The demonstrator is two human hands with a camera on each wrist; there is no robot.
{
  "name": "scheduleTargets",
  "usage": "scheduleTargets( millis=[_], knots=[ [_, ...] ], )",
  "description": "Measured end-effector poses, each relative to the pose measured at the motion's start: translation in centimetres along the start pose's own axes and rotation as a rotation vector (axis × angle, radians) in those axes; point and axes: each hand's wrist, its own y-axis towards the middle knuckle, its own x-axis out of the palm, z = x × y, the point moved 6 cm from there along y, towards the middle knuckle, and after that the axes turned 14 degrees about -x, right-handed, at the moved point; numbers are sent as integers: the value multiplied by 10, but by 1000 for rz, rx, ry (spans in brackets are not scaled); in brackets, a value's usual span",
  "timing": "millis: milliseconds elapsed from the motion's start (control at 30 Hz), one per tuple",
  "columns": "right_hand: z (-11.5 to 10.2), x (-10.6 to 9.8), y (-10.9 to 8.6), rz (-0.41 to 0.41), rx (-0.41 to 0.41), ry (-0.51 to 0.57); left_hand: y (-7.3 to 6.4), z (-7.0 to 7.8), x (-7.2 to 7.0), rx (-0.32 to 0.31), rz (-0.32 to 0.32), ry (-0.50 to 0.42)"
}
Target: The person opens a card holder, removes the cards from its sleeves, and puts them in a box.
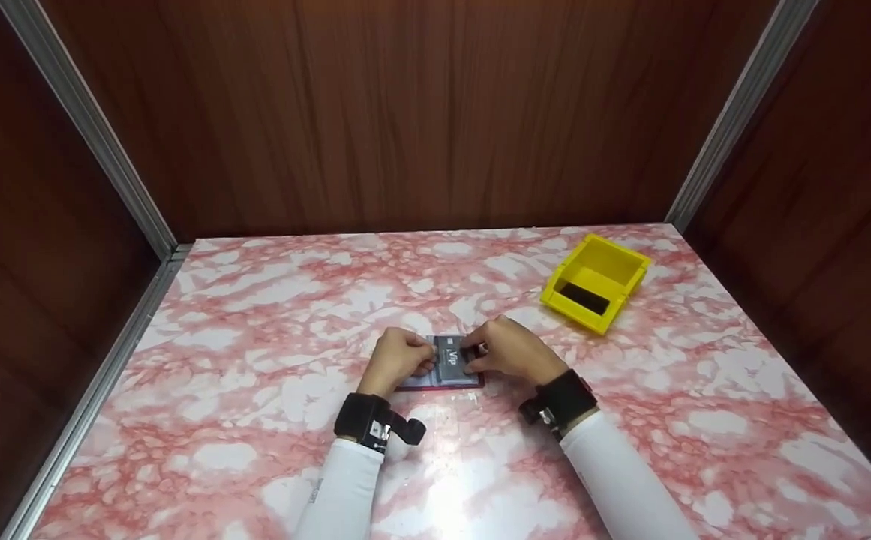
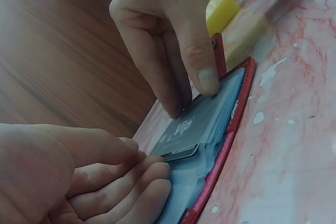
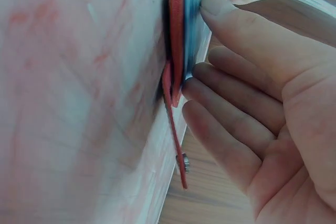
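Locate card (image 1: 451, 358) on wallet (image 1: 446, 387), long axis near 12-to-6: at 3 o'clock from left hand (image 1: 397, 358), with fingertips bunched; at 9 o'clock from right hand (image 1: 514, 349), nearer, touching with thumb and fingers spaced. Cannot confirm either grip.

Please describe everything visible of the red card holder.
Open on the marbled table, the card holder has a stitched, leather-like red cover, clear plastic sleeves and a strap with a metal snap. A dark "Vip" card lies over the sleeves, perhaps partly inserted. The left hand and right hand touch the holder.
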Motion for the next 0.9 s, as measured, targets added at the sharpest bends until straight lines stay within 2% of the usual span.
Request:
scheduleTargets(
  millis=[500, 900],
  knots=[
    [0, -1, 0, -12, 4, 4, 4, -5, -1, -10, 14, -26],
    [-1, 0, 0, 5, -30, 20, 2, -5, -3, -2, 6, -15]
  ],
)
